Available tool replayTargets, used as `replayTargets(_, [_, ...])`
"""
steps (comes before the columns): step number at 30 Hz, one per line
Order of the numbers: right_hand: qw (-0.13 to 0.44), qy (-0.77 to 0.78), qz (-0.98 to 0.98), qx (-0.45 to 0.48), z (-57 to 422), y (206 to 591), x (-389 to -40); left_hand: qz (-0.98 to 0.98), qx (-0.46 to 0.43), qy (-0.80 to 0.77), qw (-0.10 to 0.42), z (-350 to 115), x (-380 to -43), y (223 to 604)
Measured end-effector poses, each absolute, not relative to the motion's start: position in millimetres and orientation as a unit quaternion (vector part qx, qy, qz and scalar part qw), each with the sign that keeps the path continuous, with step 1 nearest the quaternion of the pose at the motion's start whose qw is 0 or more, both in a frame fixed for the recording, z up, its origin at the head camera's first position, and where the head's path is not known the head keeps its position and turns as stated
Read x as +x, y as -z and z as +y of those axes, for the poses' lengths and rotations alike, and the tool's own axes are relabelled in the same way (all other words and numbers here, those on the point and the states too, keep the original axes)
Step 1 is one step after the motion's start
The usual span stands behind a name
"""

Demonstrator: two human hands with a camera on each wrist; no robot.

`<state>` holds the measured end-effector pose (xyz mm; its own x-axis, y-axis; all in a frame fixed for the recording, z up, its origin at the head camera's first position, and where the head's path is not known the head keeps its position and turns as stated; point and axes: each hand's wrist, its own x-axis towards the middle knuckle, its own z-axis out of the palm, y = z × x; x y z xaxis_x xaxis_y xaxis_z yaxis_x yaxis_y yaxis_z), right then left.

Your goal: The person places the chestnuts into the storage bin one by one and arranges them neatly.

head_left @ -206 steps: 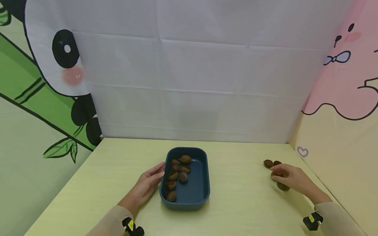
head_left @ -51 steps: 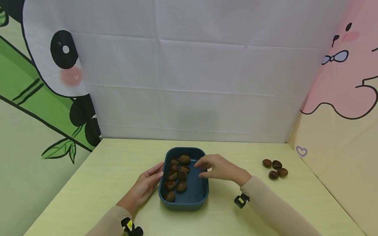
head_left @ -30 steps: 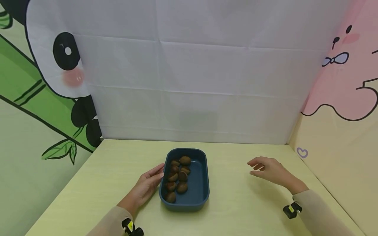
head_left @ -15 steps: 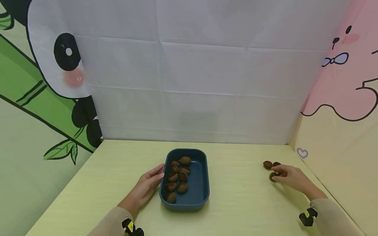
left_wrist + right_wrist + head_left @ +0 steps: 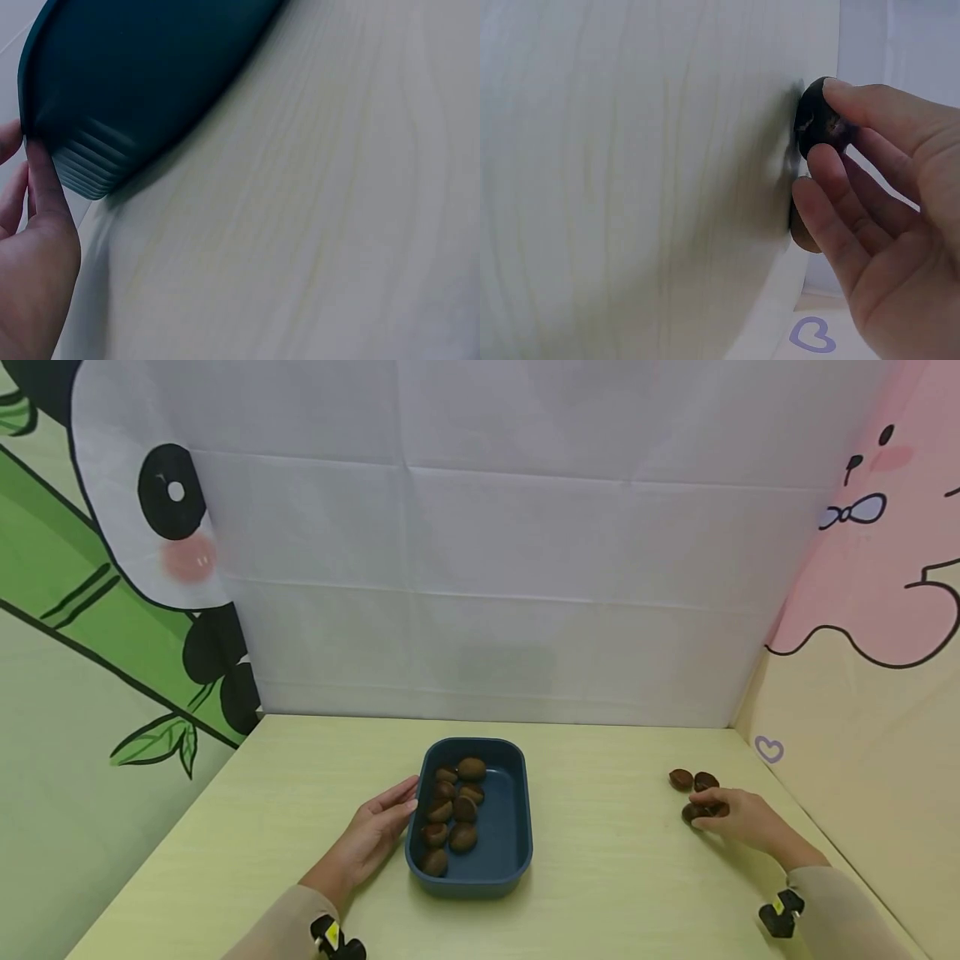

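A dark blue rectangular container (image 5: 510,860) sits on the table with several brown chestnuts (image 5: 462,837) along its left half. My left hand (image 5: 371,835) rests against the container's left side, fingers extended and thumb at the rim. In the left wrist view its fingertips touch the container's corner wall (image 5: 90,150). Over at the right, my right hand (image 5: 746,818) pinches a dark chestnut (image 5: 819,120) between thumb and fingers, low at the table. A second chestnut (image 5: 804,232) shows partly behind those fingers. Two more chestnuts (image 5: 681,779) lie just beyond the hand.
The pale yellow table (image 5: 600,860) ends at a white cloth (image 5: 480,568) behind. A cream wall (image 5: 862,760) with a purple heart borders the right side, close to the right hand. Each wrist wears a small black camera (image 5: 780,914).
The container holds one more chestnut than in the oldest frame. My right hand has moved from over the container back to the chestnuts at right. The left hand has stayed put.
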<state>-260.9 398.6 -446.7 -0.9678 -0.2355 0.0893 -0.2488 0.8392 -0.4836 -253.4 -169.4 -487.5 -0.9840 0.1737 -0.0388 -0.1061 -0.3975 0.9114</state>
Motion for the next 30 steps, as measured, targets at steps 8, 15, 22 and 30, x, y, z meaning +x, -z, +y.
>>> replayTargets(8, [0.007,-0.270,-0.954,0.130,399,449,-261,0.542,0.032,-0.836,0.085,-169,-252,487])
replayTargets(15, [0.003,-0.273,-0.951,0.144,392,446,-263,0.547,0.041,-0.832,0.084,-169,-251,485])
replayTargets(22, [0.003,-0.291,-0.943,0.159,375,436,-266,0.557,0.056,-0.824,0.088,-171,-250,485])
replayTargets(30, [-0.003,-0.313,-0.929,0.197,344,427,-272,0.560,0.051,-0.823,0.087,-171,-249,483])
